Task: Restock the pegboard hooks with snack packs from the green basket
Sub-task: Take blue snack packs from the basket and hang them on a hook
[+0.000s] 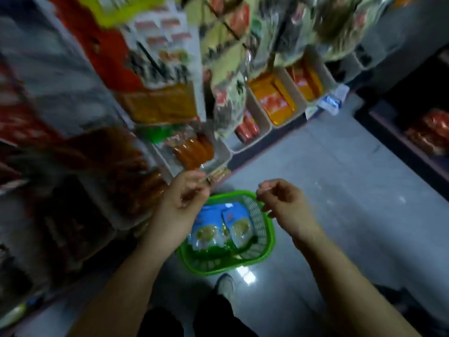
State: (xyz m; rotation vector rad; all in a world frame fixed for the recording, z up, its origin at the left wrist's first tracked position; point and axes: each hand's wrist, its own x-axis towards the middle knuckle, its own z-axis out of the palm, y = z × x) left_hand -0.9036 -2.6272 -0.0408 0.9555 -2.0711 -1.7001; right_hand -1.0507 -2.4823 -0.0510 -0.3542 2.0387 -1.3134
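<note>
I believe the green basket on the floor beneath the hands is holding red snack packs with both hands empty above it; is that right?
Not quite: the head view shows the snack packs in the green basket are blue and white, not red. The rest holds: the basket sits on the floor below the left hand and right hand, and neither appears to hold anything.

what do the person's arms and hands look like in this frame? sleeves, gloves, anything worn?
Both forearms are bare up to the frame's bottom edge: no sleeves in view. The left hand and right hand wear no gloves. No watch, ring or band is visible, though the frame is dim and motion-blurred, so small items could be missed.
</note>
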